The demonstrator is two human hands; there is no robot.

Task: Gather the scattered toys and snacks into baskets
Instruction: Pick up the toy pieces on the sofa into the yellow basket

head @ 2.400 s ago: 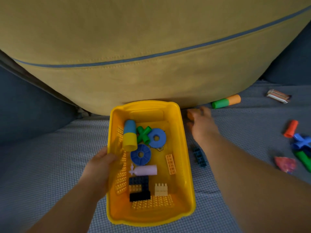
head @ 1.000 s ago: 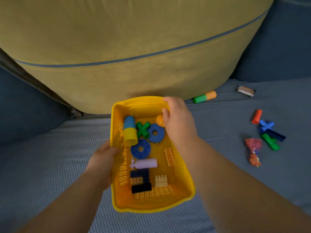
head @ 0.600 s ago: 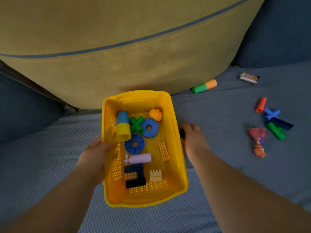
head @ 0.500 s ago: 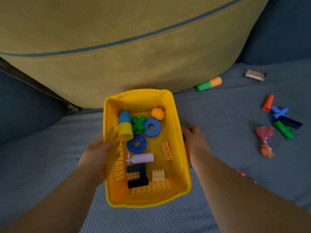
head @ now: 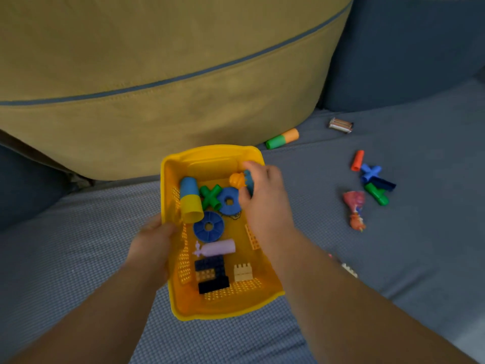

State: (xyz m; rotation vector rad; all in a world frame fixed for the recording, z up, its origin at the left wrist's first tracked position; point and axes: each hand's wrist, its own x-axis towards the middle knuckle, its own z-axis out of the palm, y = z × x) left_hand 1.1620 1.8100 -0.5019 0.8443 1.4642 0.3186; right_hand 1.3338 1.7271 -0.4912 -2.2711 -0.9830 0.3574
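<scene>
The right hand [head: 265, 203] pinches blue brick [head: 248, 181] over yellow basket [head: 210, 315], left hand [head: 154, 240] gripping its near rim. Released onto the rim just beyond right hand, brick may bounce out. One-sided grip may tip the basket.

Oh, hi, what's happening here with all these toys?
A person is tidying toys off a sofa seat. The left hand grips the side of a yellow basket that already holds blocks and rings, while the right hand holds a small blue brick over its far end. A green-and-orange tube and a wrapped snack bar lie on the seat, not yet gathered.
</scene>
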